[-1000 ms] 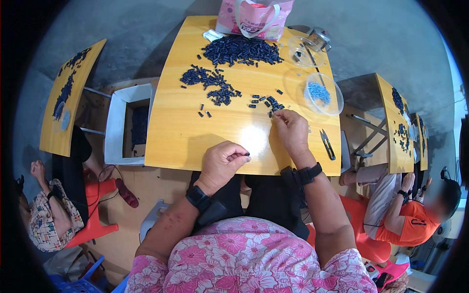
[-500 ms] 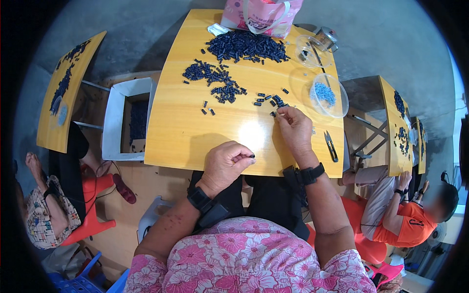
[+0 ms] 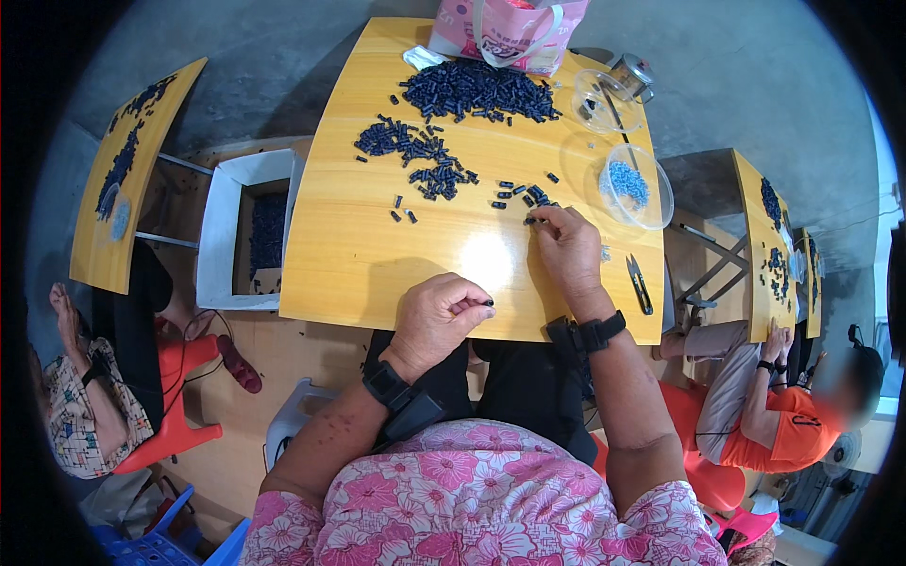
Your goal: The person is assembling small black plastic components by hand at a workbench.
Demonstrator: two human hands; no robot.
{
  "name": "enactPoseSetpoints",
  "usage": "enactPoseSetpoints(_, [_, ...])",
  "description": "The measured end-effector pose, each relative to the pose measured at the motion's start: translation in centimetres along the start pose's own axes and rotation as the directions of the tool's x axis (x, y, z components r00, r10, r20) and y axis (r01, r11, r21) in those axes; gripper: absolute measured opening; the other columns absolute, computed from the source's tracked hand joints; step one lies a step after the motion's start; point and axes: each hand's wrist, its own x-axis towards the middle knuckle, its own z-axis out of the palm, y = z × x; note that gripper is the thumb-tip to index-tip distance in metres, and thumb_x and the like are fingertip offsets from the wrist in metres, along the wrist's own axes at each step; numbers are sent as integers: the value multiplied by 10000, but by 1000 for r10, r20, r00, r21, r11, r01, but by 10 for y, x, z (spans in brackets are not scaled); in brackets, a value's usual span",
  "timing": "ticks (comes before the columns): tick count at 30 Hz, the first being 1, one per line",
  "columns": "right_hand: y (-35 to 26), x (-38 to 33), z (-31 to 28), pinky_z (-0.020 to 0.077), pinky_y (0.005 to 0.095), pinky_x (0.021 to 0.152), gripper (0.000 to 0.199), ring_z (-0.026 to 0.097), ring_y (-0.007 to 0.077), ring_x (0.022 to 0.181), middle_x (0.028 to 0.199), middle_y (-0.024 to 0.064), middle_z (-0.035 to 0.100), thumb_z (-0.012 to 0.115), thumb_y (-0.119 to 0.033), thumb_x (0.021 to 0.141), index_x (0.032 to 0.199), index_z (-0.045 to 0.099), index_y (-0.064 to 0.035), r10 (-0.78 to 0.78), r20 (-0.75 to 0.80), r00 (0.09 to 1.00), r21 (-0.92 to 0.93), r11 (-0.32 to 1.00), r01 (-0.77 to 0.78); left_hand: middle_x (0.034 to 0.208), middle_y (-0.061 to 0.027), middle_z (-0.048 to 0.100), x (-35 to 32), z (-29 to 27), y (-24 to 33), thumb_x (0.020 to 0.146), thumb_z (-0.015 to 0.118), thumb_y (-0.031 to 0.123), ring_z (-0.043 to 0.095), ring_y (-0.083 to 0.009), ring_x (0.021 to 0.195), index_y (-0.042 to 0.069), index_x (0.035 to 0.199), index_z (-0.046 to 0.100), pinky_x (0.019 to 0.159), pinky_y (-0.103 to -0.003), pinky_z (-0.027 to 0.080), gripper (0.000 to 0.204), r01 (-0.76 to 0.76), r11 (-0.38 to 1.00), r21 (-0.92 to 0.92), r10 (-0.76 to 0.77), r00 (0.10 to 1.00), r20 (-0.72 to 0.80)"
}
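Close to the table's front edge, my left hand point(image 3: 436, 313) pinches a small black cylindrical piece point(image 3: 488, 303) between thumb and forefinger; only its end shows. My right hand point(image 3: 568, 250) is farther forward, its thumb and fingertips closed at another small black cylindrical piece point(image 3: 530, 221). Just beyond those fingertips lies a loose cluster of the same black pieces point(image 3: 536, 195). A clear round tub point(image 3: 663, 203) holding small light-blue pieces point(image 3: 627, 184) stands to the right of that cluster. Black-handled thread snips point(image 3: 640, 285) lie right of my right wrist.
Dark pieces form a big heap point(image 3: 479, 90) at the back and a smaller one point(image 3: 406, 140) at left. A pink bag point(image 3: 510, 33), a second clear tub point(image 3: 604, 99) and a metal cup point(image 3: 632, 75) stand behind. A white box point(image 3: 226, 236) sits left. People work at side tables.
My right fingertips stay by the cluster and close in slightly on the black piece. My left hand keeps its pinch. At right, a co-worker's hands shift slightly.
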Motion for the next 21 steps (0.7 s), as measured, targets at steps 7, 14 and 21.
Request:
enactPoseSetpoints(7, [17,-2,6,504,270,627,121,616,157,642,771,100,676,668,-20,827,942,706,-13,-42,-41,998,25,999,43,787,-51,668,-1,0,-1,765,744,20,630,-120,698,27,818,708,628,-249,491,64,6,1000,7,-6,1000,4])
enactPoseSetpoints(14, [24,-1,7,501,270,624,110,608,151,640,768,95,672,681,-20,824,931,706,-10,-57,-60,997,27,998,59,776,-55,666,0,0,2,763,744,21,630,-129,699,29,810,707,619,-258,487,61,0,1000,18,0,1000,3])
enactPoseSetpoints(21, [13,-1,1,524,410,731,100,645,366,798,846,188,667,628,-73,796,857,696,-33,-23,-14,1000,30,999,24,764,-53,660,1,1,0,759,745,19,621,-129,687,31,800,706,610,-259,479,58,-15,1000,10,15,1000,-9])
